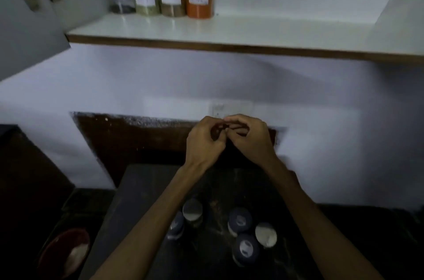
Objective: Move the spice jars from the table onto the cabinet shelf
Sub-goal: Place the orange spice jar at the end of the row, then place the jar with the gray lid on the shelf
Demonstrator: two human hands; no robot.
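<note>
While jars (239,222) wait below, both hands' curled fingers (231,124) touch, holding nothing discernible.

There is one view only, from a wide-angle camera on the person's head, looking forward and down. It sits close above both forearms, so the left grip (205,142) and right grip (249,136) meet near the middle of the picture. Below the grips lies the dark table (142,188); above and beyond them runs the cabinet shelf (252,34), bowed by the lens.
</note>
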